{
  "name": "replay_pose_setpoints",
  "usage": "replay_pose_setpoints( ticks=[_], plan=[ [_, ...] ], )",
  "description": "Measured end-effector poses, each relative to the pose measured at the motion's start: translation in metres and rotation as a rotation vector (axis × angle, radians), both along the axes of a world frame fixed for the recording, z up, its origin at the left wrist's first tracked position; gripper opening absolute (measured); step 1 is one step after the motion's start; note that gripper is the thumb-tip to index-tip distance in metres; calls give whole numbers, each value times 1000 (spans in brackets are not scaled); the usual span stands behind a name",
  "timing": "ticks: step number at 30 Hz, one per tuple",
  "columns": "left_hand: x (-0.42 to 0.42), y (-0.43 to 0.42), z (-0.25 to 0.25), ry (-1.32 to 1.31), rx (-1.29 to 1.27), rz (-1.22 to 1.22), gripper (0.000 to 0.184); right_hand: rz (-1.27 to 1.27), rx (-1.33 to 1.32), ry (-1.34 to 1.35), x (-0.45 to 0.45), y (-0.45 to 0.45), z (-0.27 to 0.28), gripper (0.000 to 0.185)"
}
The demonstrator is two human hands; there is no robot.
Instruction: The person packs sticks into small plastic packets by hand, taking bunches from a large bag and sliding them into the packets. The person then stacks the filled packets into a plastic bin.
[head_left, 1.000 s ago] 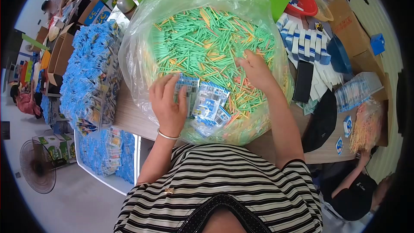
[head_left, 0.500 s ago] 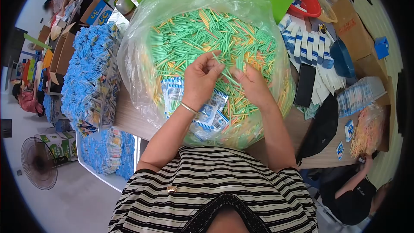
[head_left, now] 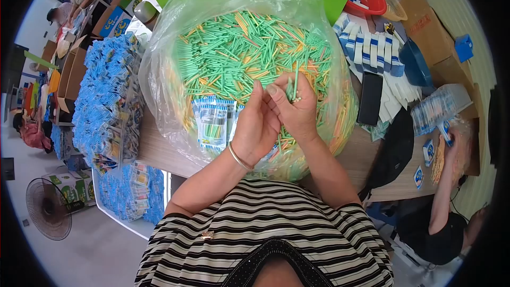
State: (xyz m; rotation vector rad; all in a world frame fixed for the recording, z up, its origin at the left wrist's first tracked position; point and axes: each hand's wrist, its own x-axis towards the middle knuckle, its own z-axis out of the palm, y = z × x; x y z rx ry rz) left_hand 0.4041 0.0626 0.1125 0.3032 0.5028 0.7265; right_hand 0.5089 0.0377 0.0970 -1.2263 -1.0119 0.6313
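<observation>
while packets [head_left: 215, 122] illegible (beside left hand [head_left: 257, 127]), "ee" on box [head_left: 115, 23]

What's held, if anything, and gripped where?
Right hand holds a few green sticks in its curled fingers; the grip's place along them is partly hidden. Left hand: no held thing visible.

Room above the sticks [head_left: 228, 48], crowded on both sides
Beyond the left hand [head_left: 257, 130] and right hand [head_left: 298, 114], a hand could pass over the sticks. The loose plastic bag [head_left: 161, 69] rises around the sticks as a wall; the packet stack [head_left: 105, 101] blocks the left. A narrow strip of table [head_left: 162, 150] shows between; rightward, the phone [head_left: 370, 98] and black item [head_left: 392, 151] stand in the way.
</observation>
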Motion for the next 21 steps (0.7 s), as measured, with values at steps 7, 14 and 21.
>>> replay_pose_setpoints(
  ticks=[7, 14, 21],
  plan=[
    [-2, -6, -4, -23, 45, 65, 48, -23, 85, -233, 8, 9, -14, 16],
    [-5, -12, -6, 26, 90, 81, 38, 0, -41, 276, -3, 1, 14, 30],
    [-11, -8, -5, 238, 332, 21, 26, 137, -55, 283, 2, -4, 16, 33]
  ],
)
